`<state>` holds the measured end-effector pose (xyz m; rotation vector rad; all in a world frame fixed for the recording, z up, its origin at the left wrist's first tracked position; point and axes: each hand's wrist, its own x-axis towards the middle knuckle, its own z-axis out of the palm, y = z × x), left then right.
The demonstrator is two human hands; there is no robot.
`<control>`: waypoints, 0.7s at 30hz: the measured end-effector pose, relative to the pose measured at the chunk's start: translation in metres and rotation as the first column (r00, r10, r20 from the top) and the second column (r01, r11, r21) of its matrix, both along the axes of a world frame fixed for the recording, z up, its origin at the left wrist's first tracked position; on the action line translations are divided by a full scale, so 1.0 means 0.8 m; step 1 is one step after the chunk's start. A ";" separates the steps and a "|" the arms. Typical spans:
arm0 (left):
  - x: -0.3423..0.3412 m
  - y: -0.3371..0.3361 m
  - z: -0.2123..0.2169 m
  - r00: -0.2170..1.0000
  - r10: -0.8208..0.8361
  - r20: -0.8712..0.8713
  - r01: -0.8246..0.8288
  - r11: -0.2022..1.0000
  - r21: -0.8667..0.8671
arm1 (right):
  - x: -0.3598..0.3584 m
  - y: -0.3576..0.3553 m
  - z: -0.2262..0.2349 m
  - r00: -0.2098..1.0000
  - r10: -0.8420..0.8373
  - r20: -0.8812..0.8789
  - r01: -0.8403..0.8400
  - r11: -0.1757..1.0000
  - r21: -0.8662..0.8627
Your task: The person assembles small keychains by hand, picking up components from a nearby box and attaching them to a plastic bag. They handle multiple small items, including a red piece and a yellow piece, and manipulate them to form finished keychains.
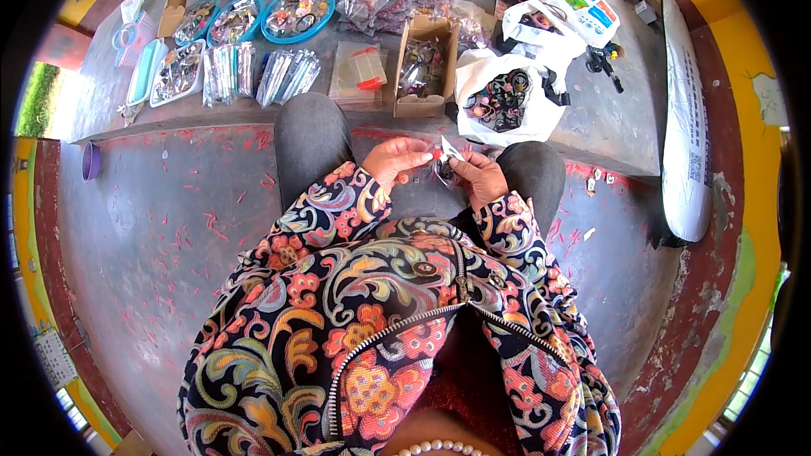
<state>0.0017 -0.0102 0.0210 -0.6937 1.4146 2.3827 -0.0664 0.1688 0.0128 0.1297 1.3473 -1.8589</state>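
Observation:
In front of my knees, both hands meet over a small clear plastic bag point(443, 171) with a white flap and something dark inside. My right hand point(480, 178) pinches the bag at its upper right side. My left hand point(397, 160) is closed at the bag's left edge, its thumb and finger together beside a small red bit point(437, 154). Whether that red bit belongs to the bag I cannot tell. Just beyond my right hand lies a white plastic sack point(467, 93) holding many dark hair ties. Left of it stands an open cardboard box point(416, 107) of small packed bags.
On the raised ledge are blue and green round baskets point(291, 37) of small accessories, a white tray point(201, 84), bundles of clear sleeves point(287, 76) and a heap of plastic packets point(393, 0). A long white wrapped roll point(686, 118) stands at right. Red strips point(215, 226) litter the floor near a purple cup point(90, 162).

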 end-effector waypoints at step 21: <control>0.005 0.011 0.003 0.991 -0.055 -0.124 0.047 0.996 -0.074 | 0.009 -0.012 0.005 0.983 0.036 -0.178 -0.040 0.999 -0.020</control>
